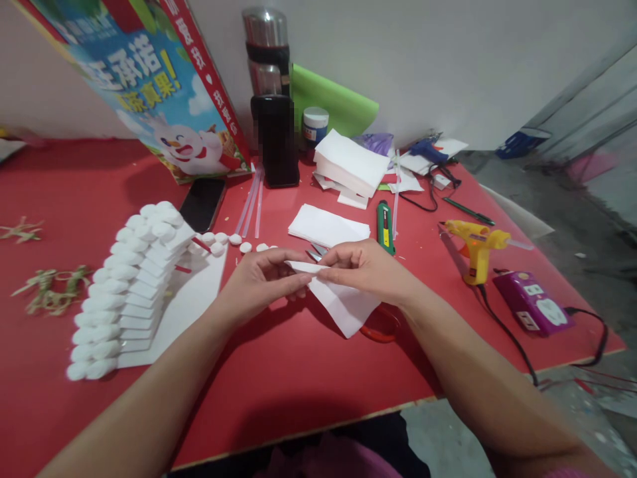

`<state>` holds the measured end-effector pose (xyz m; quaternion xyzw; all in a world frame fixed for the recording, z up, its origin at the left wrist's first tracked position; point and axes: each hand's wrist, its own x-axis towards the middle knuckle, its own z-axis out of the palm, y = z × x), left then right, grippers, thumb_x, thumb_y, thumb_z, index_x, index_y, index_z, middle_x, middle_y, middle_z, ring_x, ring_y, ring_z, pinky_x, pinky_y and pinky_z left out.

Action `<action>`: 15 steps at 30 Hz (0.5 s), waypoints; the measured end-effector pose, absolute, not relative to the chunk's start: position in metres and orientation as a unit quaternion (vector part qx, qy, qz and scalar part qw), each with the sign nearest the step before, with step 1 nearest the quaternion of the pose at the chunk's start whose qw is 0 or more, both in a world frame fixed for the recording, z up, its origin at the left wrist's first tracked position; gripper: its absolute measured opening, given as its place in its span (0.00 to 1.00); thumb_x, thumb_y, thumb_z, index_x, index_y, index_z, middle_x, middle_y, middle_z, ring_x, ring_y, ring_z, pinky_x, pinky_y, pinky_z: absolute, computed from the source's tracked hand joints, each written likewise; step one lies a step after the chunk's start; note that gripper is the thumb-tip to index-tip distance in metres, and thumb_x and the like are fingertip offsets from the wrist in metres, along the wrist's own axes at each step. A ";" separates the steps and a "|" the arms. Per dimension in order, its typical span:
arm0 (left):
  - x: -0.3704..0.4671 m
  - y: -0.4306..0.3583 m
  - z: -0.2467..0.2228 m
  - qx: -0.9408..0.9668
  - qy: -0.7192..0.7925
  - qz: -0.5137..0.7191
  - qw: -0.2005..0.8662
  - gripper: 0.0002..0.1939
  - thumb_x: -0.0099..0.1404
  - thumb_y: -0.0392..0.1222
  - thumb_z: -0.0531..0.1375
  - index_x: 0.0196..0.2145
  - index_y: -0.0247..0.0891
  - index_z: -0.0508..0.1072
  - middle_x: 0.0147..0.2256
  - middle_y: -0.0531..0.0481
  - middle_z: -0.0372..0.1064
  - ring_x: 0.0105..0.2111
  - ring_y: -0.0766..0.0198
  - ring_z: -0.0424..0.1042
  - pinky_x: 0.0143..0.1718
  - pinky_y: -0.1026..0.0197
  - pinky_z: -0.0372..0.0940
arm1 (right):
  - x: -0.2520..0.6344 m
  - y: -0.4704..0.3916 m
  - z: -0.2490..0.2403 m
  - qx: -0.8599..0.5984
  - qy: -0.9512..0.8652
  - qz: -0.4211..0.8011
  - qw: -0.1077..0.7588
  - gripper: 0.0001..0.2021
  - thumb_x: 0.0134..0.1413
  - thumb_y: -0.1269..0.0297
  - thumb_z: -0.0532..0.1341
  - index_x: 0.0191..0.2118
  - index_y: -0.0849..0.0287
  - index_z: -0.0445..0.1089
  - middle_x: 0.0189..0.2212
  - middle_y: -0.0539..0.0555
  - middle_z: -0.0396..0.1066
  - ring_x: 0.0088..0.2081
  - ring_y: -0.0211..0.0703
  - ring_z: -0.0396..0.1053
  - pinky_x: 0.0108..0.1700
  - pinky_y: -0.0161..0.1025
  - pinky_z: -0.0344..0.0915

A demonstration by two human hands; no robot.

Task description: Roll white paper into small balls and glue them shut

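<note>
A sheet of white paper (pixel 343 302) hangs between my two hands over the middle of the red table, its upper edge folded or curled. My left hand (pixel 266 279) pinches that edge from the left, thumb in front. From the right, my right hand (pixel 365 269) grips the same edge between thumb and fingers. Beneath the paper lies a pair of scissors with red handles (pixel 381 330), partly covered. Just beyond my hands rests a stack of cut white paper (pixel 328 227). Several small white round pads (pixel 245 247) are scattered near my left fingers.
A fan-like row of white pads on paper strips (pixel 144 292) stands at left. To the right are a yellow glue gun (pixel 475 242), a purple power socket (pixel 535 305) and their cords. A green cutter (pixel 385 229), phones (pixel 203 202), glue sticks (pixel 256 206) and a steel flask (pixel 266 46) lie farther back.
</note>
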<state>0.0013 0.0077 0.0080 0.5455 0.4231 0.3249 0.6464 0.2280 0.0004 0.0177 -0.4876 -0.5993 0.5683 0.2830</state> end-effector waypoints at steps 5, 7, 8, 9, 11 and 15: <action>0.001 0.006 0.005 0.553 0.431 0.329 0.632 0.11 0.64 0.47 0.71 0.36 0.35 0.81 0.24 0.50 0.76 0.24 0.64 0.75 0.28 0.64 0.72 | 0.227 -0.001 0.015 -0.490 -0.605 0.562 0.279 0.12 0.56 0.57 0.71 0.34 0.61 0.76 0.22 0.44 0.66 0.24 0.31 0.57 0.26 0.33 0.51; 0.001 0.005 0.004 0.555 0.426 0.334 0.632 0.10 0.65 0.46 0.71 0.36 0.35 0.81 0.24 0.51 0.76 0.24 0.65 0.75 0.29 0.64 0.73 | 0.227 -0.001 0.014 -0.483 -0.613 0.561 0.277 0.11 0.56 0.58 0.70 0.34 0.61 0.74 0.23 0.45 0.67 0.25 0.32 0.60 0.27 0.33 0.53; 0.001 0.005 0.004 0.557 0.424 0.335 0.630 0.10 0.65 0.45 0.71 0.36 0.35 0.81 0.24 0.51 0.77 0.25 0.65 0.75 0.29 0.64 0.72 | 0.226 -0.001 0.013 -0.477 -0.616 0.562 0.277 0.11 0.56 0.58 0.70 0.34 0.60 0.73 0.23 0.45 0.67 0.26 0.32 0.60 0.28 0.33 0.54; 0.002 0.005 0.004 0.560 0.423 0.335 0.629 0.10 0.65 0.45 0.71 0.37 0.35 0.81 0.25 0.51 0.77 0.25 0.66 0.75 0.29 0.65 0.72 | 0.226 -0.001 0.013 -0.471 -0.619 0.564 0.277 0.11 0.57 0.58 0.70 0.34 0.60 0.72 0.23 0.45 0.67 0.26 0.32 0.61 0.28 0.33 0.55; 0.002 0.005 0.004 0.561 0.423 0.335 0.628 0.10 0.65 0.44 0.71 0.38 0.35 0.81 0.25 0.51 0.77 0.24 0.65 0.75 0.29 0.64 0.73 | 0.225 -0.001 0.013 -0.467 -0.622 0.564 0.278 0.10 0.57 0.59 0.69 0.33 0.60 0.72 0.23 0.45 0.68 0.26 0.32 0.61 0.28 0.33 0.55; 0.002 0.006 0.006 0.555 0.430 0.325 0.634 0.11 0.65 0.46 0.70 0.40 0.35 0.80 0.22 0.52 0.75 0.23 0.64 0.75 0.25 0.65 0.72 | 0.223 -0.003 0.012 -0.484 -0.638 0.528 0.283 0.08 0.56 0.62 0.68 0.33 0.59 0.71 0.22 0.44 0.68 0.25 0.33 0.62 0.27 0.33 0.54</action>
